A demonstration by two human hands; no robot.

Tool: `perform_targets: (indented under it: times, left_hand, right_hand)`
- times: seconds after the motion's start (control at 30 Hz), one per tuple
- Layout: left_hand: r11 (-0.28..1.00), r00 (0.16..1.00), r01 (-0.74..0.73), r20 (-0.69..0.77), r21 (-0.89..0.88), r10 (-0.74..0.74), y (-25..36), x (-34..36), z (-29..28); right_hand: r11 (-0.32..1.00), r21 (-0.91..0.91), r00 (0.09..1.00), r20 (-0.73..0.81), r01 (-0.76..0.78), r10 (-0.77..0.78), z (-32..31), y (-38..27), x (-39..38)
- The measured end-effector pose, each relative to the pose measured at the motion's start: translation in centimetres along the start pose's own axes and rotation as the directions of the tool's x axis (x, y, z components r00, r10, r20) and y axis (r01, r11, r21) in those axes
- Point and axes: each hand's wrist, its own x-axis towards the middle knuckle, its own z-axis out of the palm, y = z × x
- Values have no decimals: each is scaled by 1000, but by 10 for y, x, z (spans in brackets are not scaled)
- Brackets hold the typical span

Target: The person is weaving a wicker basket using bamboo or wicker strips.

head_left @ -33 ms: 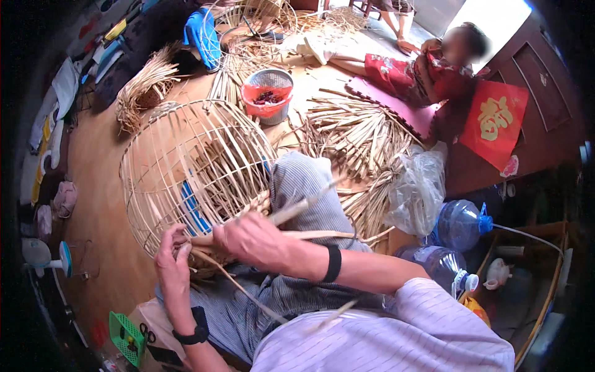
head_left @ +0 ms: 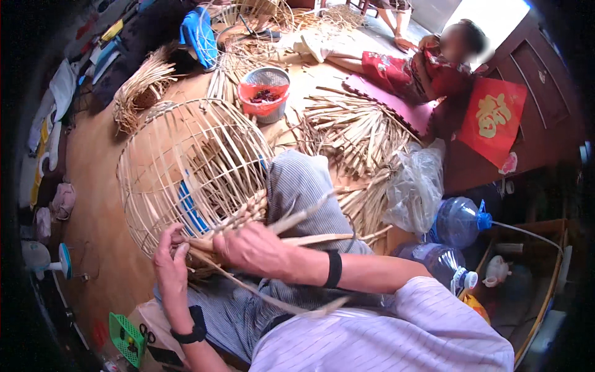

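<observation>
The open-ribbed basket frame [head_left: 197,165] stands just ahead of the person's lap, its ribs running from the hands up and away toward the far rim, hoops crossing them. Of the pale strips [head_left: 322,237] at its near edge, one points nearly straight right, another slants up-right over the knee, and a third drops down-right toward the shirt. The left hand [head_left: 171,251] pinches the near edge between thumb and fingers; the right hand [head_left: 251,245] is closed around the strip bundle—its palm and fingertips are hidden, so perhaps it grips more than one. The basket's near underside disappears behind the hands, and the tip by the shirt blurs. Beneath lies a smooth tan floor [head_left: 93,235], with fanned stalks [head_left: 359,127] and a red-lined mesh bin [head_left: 263,93] beyond; at right, a person in red [head_left: 396,77] reclines near a dark door [head_left: 539,93].
</observation>
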Motion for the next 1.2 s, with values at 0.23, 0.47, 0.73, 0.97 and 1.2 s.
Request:
perform_targets:
  times: [0.23, 0.47, 0.73, 0.97, 1.2]
  left_hand:
    - [994, 985, 82, 155, -66, -71, -15, 11, -9]
    - [998, 987, 65, 150, -21, -61, 10, 2, -23]
    - [997, 965, -40, 256, -73, 57, 10, 16, -28]
    - [990, 956, -62, 279, -125, 95, 0, 18, -29]
    - [984, 940, -11, 335, -179, 72, 5, 22, -33]
  right_hand:
    - [985, 118, 987, 116, -129, 115, -44, 39, -16]
    - [974, 82, 950, 253, -210, 184, -72, 93, -19]
    - [980, 23, 977, -81, -196, 197, -118, 31, -3]
    - [828, 482, 947, 275, -285, 166, -49, -35, 15]
    - [658, 601, 883, 401, -453, 243, -25, -29, -9]
